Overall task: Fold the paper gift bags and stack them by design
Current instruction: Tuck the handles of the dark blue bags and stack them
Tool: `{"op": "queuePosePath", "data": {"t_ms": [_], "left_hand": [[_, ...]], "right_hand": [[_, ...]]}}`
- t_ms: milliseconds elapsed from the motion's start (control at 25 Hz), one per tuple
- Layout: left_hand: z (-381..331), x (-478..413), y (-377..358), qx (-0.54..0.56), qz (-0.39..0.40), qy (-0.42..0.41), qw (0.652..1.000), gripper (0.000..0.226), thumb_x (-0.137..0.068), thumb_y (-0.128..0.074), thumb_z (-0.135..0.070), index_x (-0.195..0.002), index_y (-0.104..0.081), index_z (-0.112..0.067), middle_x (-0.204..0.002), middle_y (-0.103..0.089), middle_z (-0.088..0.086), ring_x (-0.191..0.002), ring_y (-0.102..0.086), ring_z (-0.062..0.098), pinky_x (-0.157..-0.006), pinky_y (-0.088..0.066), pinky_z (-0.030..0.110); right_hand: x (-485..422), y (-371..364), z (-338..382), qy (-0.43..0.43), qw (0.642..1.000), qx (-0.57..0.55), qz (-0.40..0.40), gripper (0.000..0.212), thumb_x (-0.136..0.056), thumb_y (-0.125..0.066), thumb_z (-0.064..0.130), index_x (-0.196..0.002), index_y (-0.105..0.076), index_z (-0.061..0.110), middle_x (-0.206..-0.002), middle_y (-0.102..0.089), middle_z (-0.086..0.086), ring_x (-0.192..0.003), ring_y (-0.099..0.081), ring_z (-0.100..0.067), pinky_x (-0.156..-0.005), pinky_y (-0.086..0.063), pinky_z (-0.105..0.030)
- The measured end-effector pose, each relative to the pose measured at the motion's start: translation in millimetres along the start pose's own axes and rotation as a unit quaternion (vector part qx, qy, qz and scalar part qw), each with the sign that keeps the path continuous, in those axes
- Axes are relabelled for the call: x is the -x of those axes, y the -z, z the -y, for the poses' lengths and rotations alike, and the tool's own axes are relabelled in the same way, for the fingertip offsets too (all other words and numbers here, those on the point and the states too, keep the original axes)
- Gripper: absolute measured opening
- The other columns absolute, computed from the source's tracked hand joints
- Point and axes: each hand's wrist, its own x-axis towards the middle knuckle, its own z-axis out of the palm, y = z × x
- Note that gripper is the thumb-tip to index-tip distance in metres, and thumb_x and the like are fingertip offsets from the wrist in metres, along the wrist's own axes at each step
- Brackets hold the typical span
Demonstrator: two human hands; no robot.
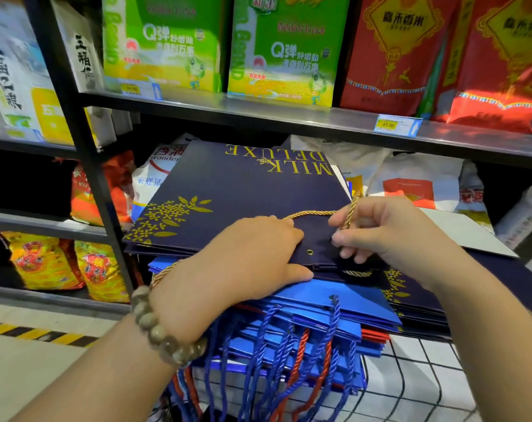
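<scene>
Fig. Risk (judged): the stack of blue bags (335, 303) could've been knocked askew if the navy bag (246, 193), which was laid flat atop it, was dragged by the left hand (243, 260), by which its near edge was gripped. The gold cord (313, 213) was pinched by the right hand (389, 229) & might've been trapped under the panel. Bag finish: dark navy w/ gold lettering & floral print.

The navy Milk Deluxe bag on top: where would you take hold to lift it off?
Probably the near edge beside the eyelet, coming from the person's side. The navy bag lies flat on the blue bags, and there a thumb can slip under with fingers on top, as the left hand does. The shelf overhangs its far end. The right hand pinches the gold cord.
</scene>
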Motion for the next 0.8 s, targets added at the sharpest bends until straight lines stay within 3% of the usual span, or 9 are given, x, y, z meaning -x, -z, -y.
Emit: {"op": "queuePosePath", "data": {"t_ms": [160, 240, 320, 440, 520, 800], "left_hand": [[2.8, 18.6, 0.5, -0.013, -0.073, -0.021, 0.997, 0.060, -0.078, -0.041, -0.071, -0.119, -0.055, -0.029, -0.126, -0.058, -0.006, -0.113, -0.053, 0.019, -0.090, -0.045, 0.036], [4.1, 28.4, -0.5, -0.026, -0.115, -0.046, 0.992, 0.075, -0.069, -0.023, -0.080, -0.115, -0.057, -0.031, -0.121, -0.061, -0.009, -0.112, -0.055, 0.014, -0.088, -0.046, 0.034], [4.4, 32.9, -2.3, -0.006, -0.167, -0.062, 0.984, 0.079, -0.063, -0.013, -0.074, -0.105, -0.062, -0.030, -0.111, -0.066, -0.009, -0.106, -0.060, 0.013, -0.082, -0.050, 0.036], [7.1, 31.8, -4.5, 0.002, -0.234, -0.090, 0.968, 0.057, -0.072, -0.029, -0.066, -0.082, -0.069, -0.027, -0.085, -0.072, -0.005, -0.081, -0.069, 0.020, -0.057, -0.054, 0.040], [10.5, 31.8, -5.7, -0.016, -0.256, -0.101, 0.961, 0.052, -0.075, -0.033, -0.063, -0.075, -0.069, -0.026, -0.076, -0.071, -0.005, -0.070, -0.069, 0.020, -0.048, -0.052, 0.038], [15.5, 27.6, -22.2, -0.065, -0.354, -0.193, 0.913, 0.039, -0.086, -0.050, -0.039, -0.062, -0.068, -0.014, -0.061, -0.066, 0.001, -0.058, -0.067, 0.023, -0.050, -0.052, 0.032]], "right_hand": [[8.4, -5.9, 2.7, 0.034, 0.999, 0.040, 0.013, 0.021, -0.077, -0.069, 0.001, -0.067, -0.068, 0.019, -0.064, -0.068, 0.007, -0.056, -0.060, -0.006, -0.050, -0.047, -0.015], [15.6, -9.4, 3.7, 0.038, 0.997, 0.051, 0.035, 0.025, -0.077, -0.068, 0.001, -0.069, -0.069, 0.024, -0.064, -0.069, 0.005, -0.057, -0.060, -0.003, -0.052, -0.048, -0.014], [20.9, -13.5, 3.9, 0.052, 0.996, 0.054, 0.041, 0.026, -0.077, -0.069, 0.001, -0.070, -0.068, 0.026, -0.067, -0.070, 0.008, -0.058, -0.062, -0.002, -0.053, -0.049, -0.014], [22.6, -16.0, 2.9, 0.078, 0.996, 0.045, 0.012, 0.027, -0.076, -0.069, 0.000, -0.070, -0.067, 0.026, -0.075, -0.070, 0.008, -0.060, -0.064, -0.006, -0.052, -0.049, -0.016], [20.8, -15.9, 3.3, 0.081, 0.996, 0.040, 0.010, 0.024, -0.078, -0.068, 0.001, -0.072, -0.067, 0.024, -0.076, -0.070, 0.009, -0.060, -0.065, -0.005, -0.051, -0.049, -0.015], [10.9, -16.4, 2.5, 0.071, 0.992, 0.100, 0.038, 0.027, -0.078, -0.069, 0.005, -0.068, -0.065, 0.030, -0.059, -0.065, 0.009, -0.056, -0.061, -0.001, -0.054, -0.049, -0.014]]}}
